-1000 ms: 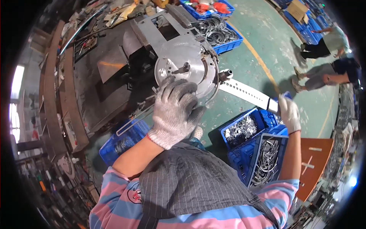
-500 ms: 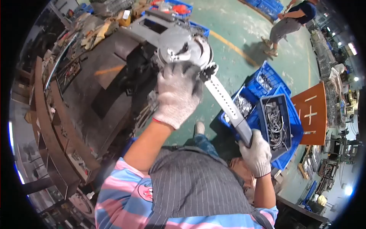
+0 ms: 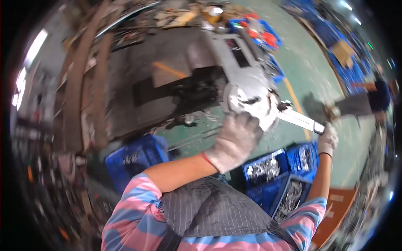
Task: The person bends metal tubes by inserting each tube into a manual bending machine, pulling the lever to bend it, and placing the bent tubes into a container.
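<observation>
A round metal disc [image 3: 248, 83] with shiny parts on top sits at the end of a flat steel arm [image 3: 220, 48], like a hand-operated bending tool. My left hand [image 3: 236, 142], in a pale work glove with dark fingertips, lies at the disc's near edge. Its fingers are bent; what they hold, if anything, is hidden. From the disc's right side a long pale lever [image 3: 299, 120] with a row of holes sticks out to the right. My right hand [image 3: 328, 141], also gloved, is closed round the dark outer end of this lever.
Blue crates [image 3: 264, 167] of metal pieces stand below the lever, with one bin [image 3: 289, 196] of strips. Another blue crate [image 3: 136, 157] is at left. A dark metal table [image 3: 142, 62] lies left of the disc. A person [image 3: 368, 100] stands at far right. An orange board [image 3: 335, 213] is lower right.
My right hand has swung the lever away from me, from pointing down-right to nearly level with the disc. The view has turned, and my left hand remains at the disc.
</observation>
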### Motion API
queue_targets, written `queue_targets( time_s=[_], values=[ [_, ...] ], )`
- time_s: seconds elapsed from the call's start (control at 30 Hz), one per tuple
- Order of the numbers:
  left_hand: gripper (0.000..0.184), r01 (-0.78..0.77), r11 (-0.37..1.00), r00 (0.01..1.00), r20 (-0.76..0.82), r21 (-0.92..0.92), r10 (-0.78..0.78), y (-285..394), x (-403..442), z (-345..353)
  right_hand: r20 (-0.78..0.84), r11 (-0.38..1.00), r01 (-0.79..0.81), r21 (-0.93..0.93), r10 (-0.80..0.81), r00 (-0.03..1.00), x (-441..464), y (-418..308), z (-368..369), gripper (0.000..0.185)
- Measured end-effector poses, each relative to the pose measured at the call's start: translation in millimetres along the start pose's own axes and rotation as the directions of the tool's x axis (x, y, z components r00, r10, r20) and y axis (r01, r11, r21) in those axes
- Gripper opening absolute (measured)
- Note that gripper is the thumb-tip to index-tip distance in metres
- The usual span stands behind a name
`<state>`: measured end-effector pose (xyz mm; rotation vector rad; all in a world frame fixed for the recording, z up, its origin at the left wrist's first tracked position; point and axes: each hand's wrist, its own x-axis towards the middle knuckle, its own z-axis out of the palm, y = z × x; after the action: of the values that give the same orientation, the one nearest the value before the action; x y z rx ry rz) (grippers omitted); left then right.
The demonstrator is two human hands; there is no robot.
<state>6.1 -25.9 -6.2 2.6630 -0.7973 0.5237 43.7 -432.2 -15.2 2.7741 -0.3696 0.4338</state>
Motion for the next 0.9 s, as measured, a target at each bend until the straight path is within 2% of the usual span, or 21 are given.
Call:
queue_targets(
  time_s=[0.03, 0.07, 0.1, 0.13, 0.2, 0.23, 0.27, 0.3, 0.33, 0.4, 0.43, 0.47, 0.53, 0.6, 0.63, 0.67, 0.7, 0.73, 0.8, 0.83, 0.9],
  values=[
    [0.023, -0.011, 0.999, 1.0, -0.005, 0.044, 0.011, 5, 0, 2, -0.056, 0.988, 0.139, 0.068, -0.135, 0.989, 23, -4, 4, 0.023],
    [0.021, -0.037, 0.998, 0.999, 0.028, 0.048, 0.036, 8, 3, -1, 0.206, 0.99, 0.129, -0.059, -0.115, 0.972, 32, -20, -15, 0.032],
    [0.021, -0.012, 0.999, 0.989, 0.148, -0.038, 0.018, 11, 7, -17, 0.012, 0.911, 0.189, 0.366, -0.207, 0.978, 30, 8, 20, 0.038],
    [0.021, 0.021, 0.99, 0.969, 0.248, -0.136, 0.013, 17, 13, -31, -0.018, 0.885, 0.158, 0.438, -0.168, 0.986, 29, 10, 21, 0.042],
    [0.026, -0.007, 0.9, 0.996, 0.077, -0.435, 0.045, 16, 8, -48, -0.025, 0.929, 0.079, 0.363, -0.075, 0.997, 32, 22, 53, 0.04],
    [0.028, 0.119, 0.899, 0.991, 0.111, -0.421, -0.079, 11, 4, -74, -0.018, 0.893, 0.061, 0.445, -0.06, 0.998, 37, 29, 76, 0.039],
    [0.023, 0.065, 0.867, 0.998, 0.01, -0.494, -0.069, -9, -2, -98, -0.013, 0.857, 0.017, 0.515, -0.012, 1.0, 37, 39, 95, 0.038],
    [0.016, 0.238, 0.882, 0.97, 0.054, -0.407, -0.237, -27, -10, -122, -0.097, 0.888, 0.11, 0.447, -0.074, 0.993, 31, 39, 95, 0.036],
    [0.015, 0.224, 0.955, 0.948, -0.183, -0.194, -0.26, -53, -20, -135, -0.191, 0.92, 0.156, 0.358, -0.092, 0.977, 28, 30, 80, 0.035],
    [0.013, 0.425, 0.867, 0.786, -0.369, -0.261, -0.497, -114, -45, -134, 0.187, 0.939, -0.186, 0.29, 0.136, 0.973, 31, 3, 22, 0.035],
    [0.013, 0.408, 0.904, 0.8, -0.426, -0.13, -0.422, -166, -65, -124, 0.19, 0.946, -0.222, 0.236, 0.179, 0.965, 27, -9, 0, 0.04],
    [0.014, 0.57, 0.812, 0.729, -0.38, -0.122, -0.569, -217, -91, -105, 0.199, 0.955, -0.235, 0.181, 0.198, 0.96, 24, -20, -18, 0.046],
    [0.016, 0.653, 0.756, 0.716, -0.29, -0.043, -0.635, -304, -133, -62, 0.187, 0.967, -0.224, 0.123, 0.199, 0.962, 11, -36, -41, 0.068],
    [0.021, 0.666, 0.654, 0.746, -0.312, 0.359, -0.588, -354, -161, -13, 0.168, 0.979, -0.188, 0.075, 0.173, 0.97, -7, -38, -48, 0.078],
    [0.024, 0.709, 0.628, 0.692, -0.148, 0.32, -0.706, -357, -160, -10, 0.187, 0.983, -0.148, 0.105, 0.127, 0.974, -18, -40, -60, 0.08],
    [0.029, 0.681, 0.624, 0.701, -0.094, 0.383, -0.707, -370, -170, 8, 0.203, 0.985, -0.107, 0.137, 0.078, 0.976, -29, -44, -74, 0.082],
    [0.032, 0.691, 0.625, 0.68, -0.033, 0.363, -0.732, -375, -173, 13, 0.215, 0.985, -0.078, 0.154, 0.043, 0.976, -41, -54, -100, 0.067],
    [0.036, 0.701, 0.624, 0.657, 0.031, 0.345, -0.754, -377, -173, 18, 0.215, 0.985, -0.09, 0.148, 0.057, 0.975, -53, -62, -124, 0.067],
    [0.038, 0.728, 0.615, 0.639, 0.026, 0.302, -0.769, -364, -165, 9, 0.387, 0.985, -0.057, 0.161, -0.01, 0.922, -74, -78, -166, 0.047],
    [0.041, 0.759, 0.595, 0.612, 0.022, 0.263, -0.79, -361, -159, 6, 0.387, 0.985, -0.071, 0.158, 0.005, 0.922, -80, -86, -185, 0.047],
    [0.041, 0.753, 0.626, 0.648, -0.057, 0.202, -0.76, -363, -153, 9, 0.425, 0.961, 0.167, 0.22, -0.248, 0.87, -91, -99, -221, 0.03]
  ],
)
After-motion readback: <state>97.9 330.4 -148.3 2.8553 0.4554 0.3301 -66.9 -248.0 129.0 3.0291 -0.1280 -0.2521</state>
